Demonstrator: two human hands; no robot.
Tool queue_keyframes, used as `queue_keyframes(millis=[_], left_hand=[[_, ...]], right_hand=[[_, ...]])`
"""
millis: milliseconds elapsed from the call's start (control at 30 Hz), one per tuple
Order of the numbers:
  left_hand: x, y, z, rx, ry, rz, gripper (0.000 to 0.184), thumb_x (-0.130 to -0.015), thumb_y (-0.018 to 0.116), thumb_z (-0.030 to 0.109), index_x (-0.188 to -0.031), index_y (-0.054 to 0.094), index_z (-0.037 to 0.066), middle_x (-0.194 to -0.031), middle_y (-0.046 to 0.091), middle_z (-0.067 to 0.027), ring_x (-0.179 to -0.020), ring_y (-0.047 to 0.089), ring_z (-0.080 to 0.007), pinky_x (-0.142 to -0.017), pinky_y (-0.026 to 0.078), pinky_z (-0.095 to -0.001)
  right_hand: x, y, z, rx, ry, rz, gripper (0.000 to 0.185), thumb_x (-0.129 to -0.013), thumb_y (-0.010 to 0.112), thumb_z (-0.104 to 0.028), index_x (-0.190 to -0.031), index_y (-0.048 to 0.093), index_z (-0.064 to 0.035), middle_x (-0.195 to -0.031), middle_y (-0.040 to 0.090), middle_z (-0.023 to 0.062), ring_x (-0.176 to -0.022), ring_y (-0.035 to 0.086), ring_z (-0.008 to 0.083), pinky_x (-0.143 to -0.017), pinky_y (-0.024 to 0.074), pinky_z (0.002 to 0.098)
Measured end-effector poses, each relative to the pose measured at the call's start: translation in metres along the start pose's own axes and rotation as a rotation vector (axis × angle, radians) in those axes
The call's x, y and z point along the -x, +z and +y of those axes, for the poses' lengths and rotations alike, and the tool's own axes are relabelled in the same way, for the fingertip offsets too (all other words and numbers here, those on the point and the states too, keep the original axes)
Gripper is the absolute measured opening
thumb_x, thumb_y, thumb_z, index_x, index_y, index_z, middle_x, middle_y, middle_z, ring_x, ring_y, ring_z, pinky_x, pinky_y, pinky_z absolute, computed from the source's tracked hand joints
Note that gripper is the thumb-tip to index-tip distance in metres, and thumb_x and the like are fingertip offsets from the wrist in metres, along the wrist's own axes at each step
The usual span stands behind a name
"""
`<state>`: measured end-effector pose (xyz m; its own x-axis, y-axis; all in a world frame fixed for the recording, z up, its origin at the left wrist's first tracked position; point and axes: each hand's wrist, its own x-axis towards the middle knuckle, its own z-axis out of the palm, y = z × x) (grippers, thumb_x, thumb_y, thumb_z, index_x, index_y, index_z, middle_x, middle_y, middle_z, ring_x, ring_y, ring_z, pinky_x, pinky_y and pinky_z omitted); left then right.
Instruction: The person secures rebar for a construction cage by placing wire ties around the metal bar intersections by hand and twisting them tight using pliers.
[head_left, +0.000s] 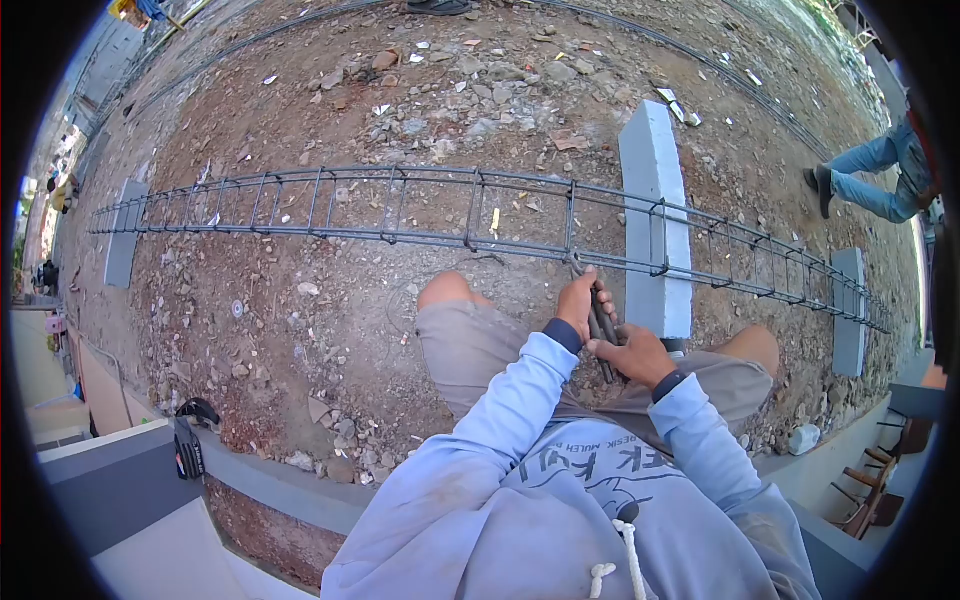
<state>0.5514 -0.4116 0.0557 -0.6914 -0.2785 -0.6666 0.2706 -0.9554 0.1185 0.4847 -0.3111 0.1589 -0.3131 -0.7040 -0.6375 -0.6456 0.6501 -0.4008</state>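
Observation:
My left hand (578, 305) is closed around dark metal pincers (600, 325), whose head meets the near bars of a long rebar cage (470, 241) at a stirrup. Just below it, my right hand (640, 355) is closed at the pincers' handles, its thumb toward my left hand. The cage, made of long bars with square stirrups, runs from left to right in front of my knees. Under it, right of my hands, lies a pale blue-grey block (655, 300). My fingers partly cover the tool.
More grey blocks bear the cage at its left end (124, 255) and right end (848, 345). Stony soil with rubble (490, 95) surrounds it. Long loose bars (690, 55) lie beyond. A person in jeans (870, 160) is at the far right. Behind me runs a low grey ledge (290, 487).

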Motion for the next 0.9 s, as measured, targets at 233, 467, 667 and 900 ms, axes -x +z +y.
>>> queue_keyframes(millis=[233,467,667,900], left_hand=[[-0.021,0.01,-0.018,-0.289,0.159,0.317,0.041,-0.09,0.047,0.047,-0.072,0.044,0.011,-0.055,0.041,-0.0005,-0.044,0.042,-0.0162,-0.042,0.039,-0.0359],[0.001,-0.007,0.001,-0.426,0.157,0.187,0.043,-0.085,0.058,0.049,-0.08,0.055,0.006,-0.066,0.056,-0.0056,-0.055,0.055,-0.0147,-0.052,0.046,-0.0298],[-0.017,-0.037,-0.003,0.027,0.035,-0.252,0.032,-0.094,0.048,0.034,-0.108,0.052,0.005,-0.085,0.061,-0.0092,-0.077,0.061,-0.0235,-0.069,0.053,-0.0399],[-0.019,-0.013,-0.009,-0.378,0.173,0.271,0.03,-0.092,0.049,0.035,-0.078,0.049,0.008,-0.059,0.048,-0.004,-0.05,0.05,-0.0182,-0.048,0.045,-0.0361]], right_hand=[[-0.013,0.047,0.01,-0.012,0.289,0.115,0.047,-0.074,0.056,-0.024,-0.105,0.046,0.011,-0.105,0.056,0.0343,-0.097,0.058,0.0436,-0.086,0.0471,0.0436],[-0.018,0.046,0.03,-0.797,0.321,-0.191,0.035,-0.088,0.054,-0.031,-0.084,0.058,0.0039,-0.075,0.063,0.0158,-0.072,0.063,0.0338,-0.065,0.0507,0.0427],[-0.022,0.05,0.04,-1.435,0.262,-0.705,0.042,-0.091,0.05,-0.04,-0.096,0.057,0.0016,-0.075,0.06,0.0099,-0.064,0.06,0.0228,-0.058,0.0506,0.038],[0.01,0.04,0.009,-0.119,0.122,0.066,0.051,-0.073,0.065,-0.036,-0.102,0.055,0.0051,-0.095,0.063,0.0245,-0.091,0.061,0.0389,-0.081,0.0467,0.0411]])
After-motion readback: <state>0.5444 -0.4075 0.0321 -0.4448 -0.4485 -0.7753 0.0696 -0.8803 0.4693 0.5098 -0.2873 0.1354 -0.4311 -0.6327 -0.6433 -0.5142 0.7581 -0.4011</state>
